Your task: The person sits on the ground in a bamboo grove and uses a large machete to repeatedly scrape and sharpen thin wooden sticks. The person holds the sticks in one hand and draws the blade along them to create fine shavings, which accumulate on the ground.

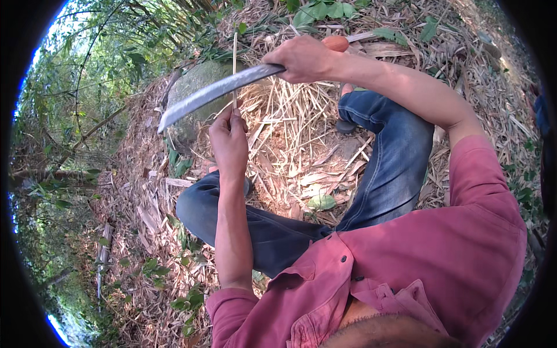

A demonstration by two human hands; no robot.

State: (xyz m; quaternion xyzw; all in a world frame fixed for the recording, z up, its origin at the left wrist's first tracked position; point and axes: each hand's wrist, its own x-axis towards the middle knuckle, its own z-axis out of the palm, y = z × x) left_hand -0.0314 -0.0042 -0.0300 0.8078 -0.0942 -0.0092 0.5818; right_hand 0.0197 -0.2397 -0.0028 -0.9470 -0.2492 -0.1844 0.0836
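Observation:
My right hand (pixel 304 59) is wrapped round the handle of a machete (pixel 217 93), and the handle's rounded orange-brown end shows behind my fist. Its long, slightly curved grey blade points left and a little toward me. Pinched in the fingers of my left hand (pixel 229 136) is a thin pale stick (pixel 235 52), probably split bamboo, standing nearly straight away from me. Blade and stick cross just beyond my left fingertips; whether they touch I cannot tell. Part of the stick is hidden by the blade.
A large mossy grey rock (pixel 194 84) sits just past the blade. Pale cut strips (pixel 296 116) lie heaped between my bent legs in blue jeans (pixel 389 168). Dry leaf litter covers the ground. Leafy branches (pixel 75 87) stand at the left.

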